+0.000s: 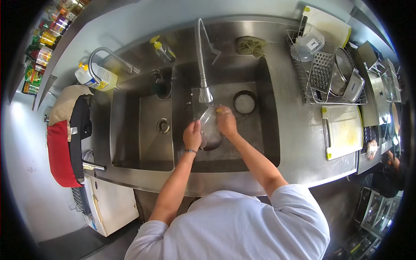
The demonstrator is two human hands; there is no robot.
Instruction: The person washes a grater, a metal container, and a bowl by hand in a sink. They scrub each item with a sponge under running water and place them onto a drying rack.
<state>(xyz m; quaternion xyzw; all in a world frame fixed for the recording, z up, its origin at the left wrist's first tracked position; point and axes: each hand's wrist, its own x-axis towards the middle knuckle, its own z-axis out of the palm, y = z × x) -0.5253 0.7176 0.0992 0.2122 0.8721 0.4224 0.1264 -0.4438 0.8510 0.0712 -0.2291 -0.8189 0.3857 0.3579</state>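
Note:
My left hand point(193, 135) is closed on the near-left rim of a clear plastic container point(209, 128), tilted over the right sink basin point(264, 143). My right hand point(226, 121) is at the container's far-right side, fingers bent, with a small yellow piece showing under them that looks like a sponge. The metal spray head point(205, 95) of the coiled faucet hangs just beyond the container. To the right, a round dark-rimmed bowl point(245, 102) with whitish contents rests on the basin floor. A dark rounded shape below the container is partly hidden.
Left of my hands is a second basin point(147, 143) with a dark container point(162, 89). A soap bottle point(162, 48), a jug point(97, 77) and a green cloth point(250, 45) lie behind. A dish rack point(340, 103) and cutting board point(344, 130) stand right. Another person point(385, 175) is far right.

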